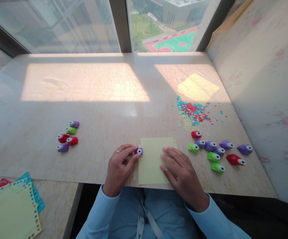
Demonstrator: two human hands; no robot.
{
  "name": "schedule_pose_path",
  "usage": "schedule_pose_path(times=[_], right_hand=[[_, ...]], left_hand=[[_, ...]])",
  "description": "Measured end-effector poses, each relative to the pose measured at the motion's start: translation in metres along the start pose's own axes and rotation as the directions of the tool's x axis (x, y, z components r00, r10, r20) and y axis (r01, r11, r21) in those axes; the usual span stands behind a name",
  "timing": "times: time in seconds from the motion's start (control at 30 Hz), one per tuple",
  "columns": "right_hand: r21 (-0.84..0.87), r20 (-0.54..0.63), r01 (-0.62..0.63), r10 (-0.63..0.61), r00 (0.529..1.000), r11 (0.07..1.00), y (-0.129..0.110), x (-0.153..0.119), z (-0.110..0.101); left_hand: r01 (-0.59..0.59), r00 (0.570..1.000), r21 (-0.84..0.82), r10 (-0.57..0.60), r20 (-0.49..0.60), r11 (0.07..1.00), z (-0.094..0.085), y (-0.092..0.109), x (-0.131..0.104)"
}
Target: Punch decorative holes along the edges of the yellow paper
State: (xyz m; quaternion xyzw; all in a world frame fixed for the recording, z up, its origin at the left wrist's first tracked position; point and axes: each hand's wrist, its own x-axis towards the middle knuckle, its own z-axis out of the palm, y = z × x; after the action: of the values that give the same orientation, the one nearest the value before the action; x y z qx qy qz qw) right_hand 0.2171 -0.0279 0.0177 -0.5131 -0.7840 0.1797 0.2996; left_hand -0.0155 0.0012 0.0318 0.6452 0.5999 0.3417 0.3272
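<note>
A pale yellow sheet of paper (151, 162) lies at the front edge of the marble-patterned sill, with small marks in its top right corner. My left hand (122, 164) pinches a small purple craft punch (139, 151) between thumb and fingers at the sheet's left edge. Whether the paper sits inside the punch's slot I cannot tell. My right hand (181, 169) rests with fingers spread on the right half of the sheet, holding nothing.
Several red, purple and green punches (214, 156) stand to the right, and a smaller group (71, 130) to the left. Red, blue and yellow paper bits (195, 111) lie below a yellow sheet (198, 87). Edge-punched sheets (9, 209) lie lower left. A patterned wall (260, 99) bounds the right.
</note>
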Motion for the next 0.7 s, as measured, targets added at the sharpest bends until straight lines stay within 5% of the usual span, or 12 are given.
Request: schedule_pose_path(times=[0.43, 0.7], right_hand=[[0.052, -0.037, -0.037, 0.039, 0.999, 0.998, -0.002, 0.001, -0.002], [0.287, -0.199, -0.118, 0.18, 0.963, 0.951, 0.003, -0.002, -0.011]], left_hand=[[0.022, 1.0, -0.018, -0.022, 0.001, 1.0, -0.002, 0.003, 0.002], [0.251, 0.966, -0.22, -0.259, -0.009, 0.943, -0.007, 0.01, 0.01]])
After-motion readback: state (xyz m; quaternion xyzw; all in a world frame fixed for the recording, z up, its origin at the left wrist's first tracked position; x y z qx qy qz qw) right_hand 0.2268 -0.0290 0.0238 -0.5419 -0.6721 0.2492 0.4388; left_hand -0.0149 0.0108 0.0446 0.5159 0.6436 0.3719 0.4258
